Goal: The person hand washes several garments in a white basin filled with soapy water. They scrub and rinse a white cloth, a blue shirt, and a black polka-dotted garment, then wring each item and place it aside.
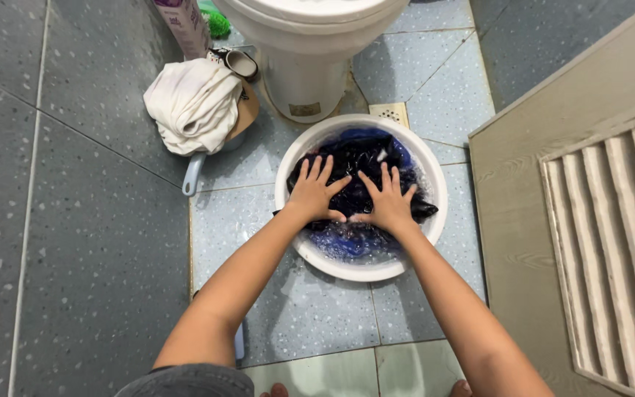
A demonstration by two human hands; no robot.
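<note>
A round white basin [297,156] stands on the tiled floor and holds dark blue and black wet clothes [365,151] in soapy water. My left hand [314,190] lies flat on the clothes with fingers spread. Beside it, my right hand [387,200] presses down on the same pile, fingers also spread. The thumbs of both hands nearly touch. Neither hand grips anything.
A white toilet base [306,73] stands just behind the basin. Left of it a white cloth [192,103] is heaped on a dipper with a pale blue handle [192,175]. A bottle [185,26] stands at the back. A beige louvred door [582,220] fills the right side.
</note>
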